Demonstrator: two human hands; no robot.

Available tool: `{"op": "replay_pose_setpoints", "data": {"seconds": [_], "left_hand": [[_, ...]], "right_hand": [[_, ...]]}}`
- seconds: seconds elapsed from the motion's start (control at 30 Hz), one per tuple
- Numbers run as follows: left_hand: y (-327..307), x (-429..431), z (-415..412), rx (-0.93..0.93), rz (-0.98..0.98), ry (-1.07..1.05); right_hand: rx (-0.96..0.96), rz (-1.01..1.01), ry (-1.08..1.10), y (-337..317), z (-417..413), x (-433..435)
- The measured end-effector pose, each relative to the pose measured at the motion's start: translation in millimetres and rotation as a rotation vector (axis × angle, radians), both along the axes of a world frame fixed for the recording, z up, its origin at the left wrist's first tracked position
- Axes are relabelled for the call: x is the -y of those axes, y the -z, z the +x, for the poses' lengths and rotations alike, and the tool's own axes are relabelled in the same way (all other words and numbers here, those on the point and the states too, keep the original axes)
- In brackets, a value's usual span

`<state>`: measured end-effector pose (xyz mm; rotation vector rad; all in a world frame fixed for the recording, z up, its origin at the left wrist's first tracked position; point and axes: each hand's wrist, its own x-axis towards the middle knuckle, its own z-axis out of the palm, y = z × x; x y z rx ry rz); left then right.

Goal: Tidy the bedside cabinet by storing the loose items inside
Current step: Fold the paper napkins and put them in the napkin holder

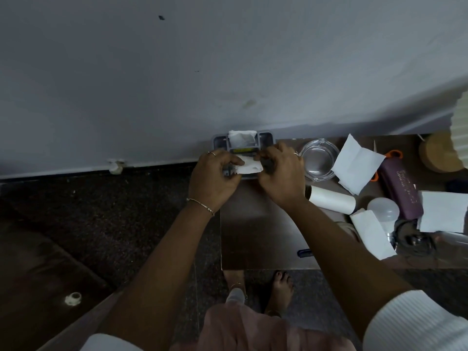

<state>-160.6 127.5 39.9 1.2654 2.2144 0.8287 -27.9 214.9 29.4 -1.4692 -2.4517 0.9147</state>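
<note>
My left hand [215, 178] and my right hand [281, 173] both pinch a small white folded tissue [249, 167] over a grey compartment tray [266, 139] at the far left corner of the brown cabinet top [258, 224]. Another white tissue [240, 139] stands in the tray's back section. Loose items lie to the right: a glass ashtray [319, 158], a cardboard roll [331, 200], white napkins [354, 164], a light bulb [383, 211] and a purple bottle [402, 191].
A grey wall rises just behind the cabinet. Dark speckled floor and a brown sofa edge [38, 262] lie to the left. A cork-topped jar [438, 153], a dark gadget [415, 239] and more paper [443, 211] crowd the right side. My bare feet [278, 290] stand below the cabinet front.
</note>
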Motion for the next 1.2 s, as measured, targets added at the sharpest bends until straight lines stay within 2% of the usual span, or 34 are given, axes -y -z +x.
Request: {"op": "replay_pose_setpoints", "data": {"seconds": [0.3,0.57,0.7,0.8,1.0,1.2], "left_hand": [[1.8,-9.3,-3.3,-0.063,0.047,-0.091],[6.7,-33.9,-11.0,-0.193,-0.105,-0.081],[5.3,-38.3,-13.3,-0.166,-0.033,-0.096],[2.4,-38.7,-14.4,-0.067,0.004,-0.09],[3.0,-38.3,-18.8,-0.001,-0.005,-0.083],[0.9,-37.2,-23.7,0.006,0.014,-0.106]], "right_hand": [[-0.006,-0.003,0.036,-1.1,-6.1,-4.7],[-0.001,0.008,0.076,-3.0,-11.2,-11.7],[-0.034,0.027,0.079,-3.3,-10.6,-13.7],[-0.086,0.03,0.107,-3.9,-11.2,-16.5],[0.018,0.009,0.011,-0.4,-14.2,-23.5],[0.035,0.053,-0.039,-0.2,-19.6,-28.8]]}}
